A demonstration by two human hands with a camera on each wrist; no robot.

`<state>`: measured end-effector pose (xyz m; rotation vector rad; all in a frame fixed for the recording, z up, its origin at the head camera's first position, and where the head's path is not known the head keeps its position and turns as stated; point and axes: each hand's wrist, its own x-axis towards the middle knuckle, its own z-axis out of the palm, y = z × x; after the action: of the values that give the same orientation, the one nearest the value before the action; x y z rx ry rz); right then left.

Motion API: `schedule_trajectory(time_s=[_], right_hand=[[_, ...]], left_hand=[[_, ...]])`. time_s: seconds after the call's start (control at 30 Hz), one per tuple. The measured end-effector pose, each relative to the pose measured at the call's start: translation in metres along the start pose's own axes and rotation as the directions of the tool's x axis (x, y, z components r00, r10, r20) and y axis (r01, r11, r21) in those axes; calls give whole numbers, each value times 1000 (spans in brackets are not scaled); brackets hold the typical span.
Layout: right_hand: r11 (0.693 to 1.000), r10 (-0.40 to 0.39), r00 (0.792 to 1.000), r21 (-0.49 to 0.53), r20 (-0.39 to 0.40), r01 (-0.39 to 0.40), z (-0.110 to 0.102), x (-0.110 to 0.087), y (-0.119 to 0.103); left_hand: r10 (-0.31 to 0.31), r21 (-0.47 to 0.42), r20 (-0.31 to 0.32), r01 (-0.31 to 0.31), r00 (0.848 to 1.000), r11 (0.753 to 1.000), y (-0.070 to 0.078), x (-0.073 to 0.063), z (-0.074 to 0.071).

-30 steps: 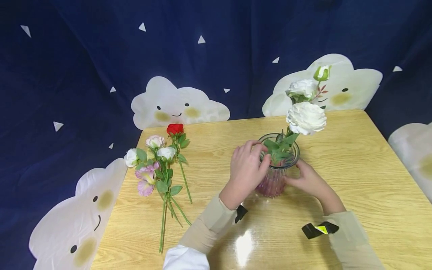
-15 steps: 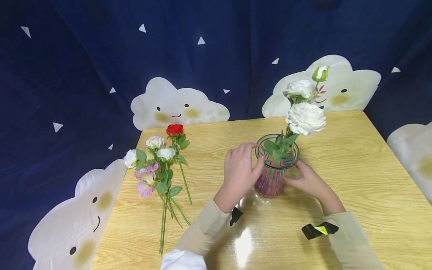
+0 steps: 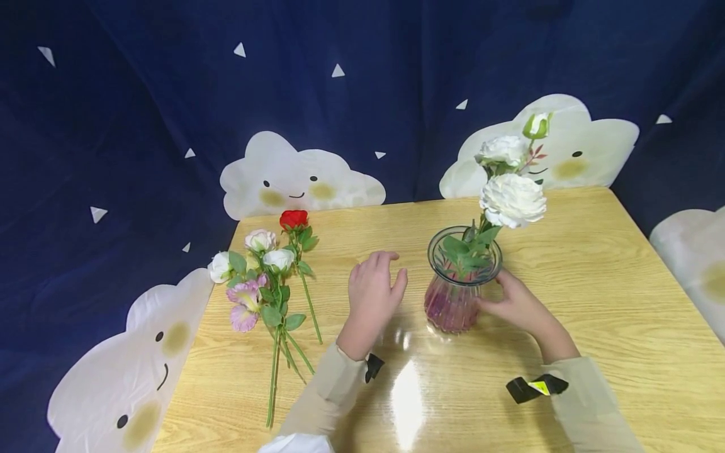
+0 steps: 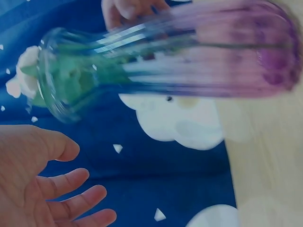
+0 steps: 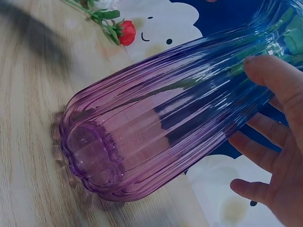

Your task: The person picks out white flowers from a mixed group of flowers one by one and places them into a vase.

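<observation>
A ribbed glass vase (image 3: 452, 307), purple at the base and bluish at the rim, stands upright on the table. White flowers (image 3: 512, 200) on a leafy stem rise from it and lean right. My right hand (image 3: 518, 305) holds the vase from the right, and in the right wrist view its thumb lies across the neck (image 5: 262, 35) while the lower fingers spread loosely. Left of the vase, my left hand (image 3: 375, 301) hovers apart from it with fingers relaxed and nothing in them. The left wrist view shows the stem inside the vase (image 4: 227, 71).
Several loose flowers lie at the table's left: a red rose (image 3: 294, 219), a pale pink rose (image 3: 260, 238), white roses (image 3: 278, 258) and a purple-pink flower (image 3: 245, 308). A dark blue curtain (image 3: 408, 94) with white clouds hangs behind the wooden table (image 3: 362, 226).
My left hand has drawn away from the vase rim and moved left toward the loose flowers. The right hand has stayed at the vase, which stands almost where it was.
</observation>
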<state>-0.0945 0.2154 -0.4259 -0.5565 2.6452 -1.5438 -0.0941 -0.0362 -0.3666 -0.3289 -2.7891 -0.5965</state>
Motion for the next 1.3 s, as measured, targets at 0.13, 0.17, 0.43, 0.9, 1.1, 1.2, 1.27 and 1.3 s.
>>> schedule_trajectory(time_s=[0.13,0.17,0.43,0.9,1.1,1.2,1.27,1.3], right_hand=[[1000,4,1000,3,5,-4,0,0,0],[1000,4,1000,4,5,-4,0,0,-1],[1000,12,1000,7,3,-12,-1,0,-2],[1000,21,1000,19,10,-21,0,0,-1],[999,-1,1000,38,8,0,0,0,0],[999,-8,1000,39,10,7,0,0,1],[999,-6,1000,37,10,6,0,0,3],[999,-4,1000,37,10,3,0,0,3]], left_hand=[[-46,30,7,46,999,998,-18,-7,4],[-58,35,8,58,998,998,-23,-9,5],[-131,56,-3,131,991,990,-55,-22,9],[-352,106,-5,350,936,931,-112,-51,5],[-450,122,25,444,893,888,-136,-70,0],[-498,133,60,488,865,863,-146,-82,-4],[-537,137,91,524,838,841,-151,-89,-6],[-556,140,100,541,825,829,-154,-93,-6]])
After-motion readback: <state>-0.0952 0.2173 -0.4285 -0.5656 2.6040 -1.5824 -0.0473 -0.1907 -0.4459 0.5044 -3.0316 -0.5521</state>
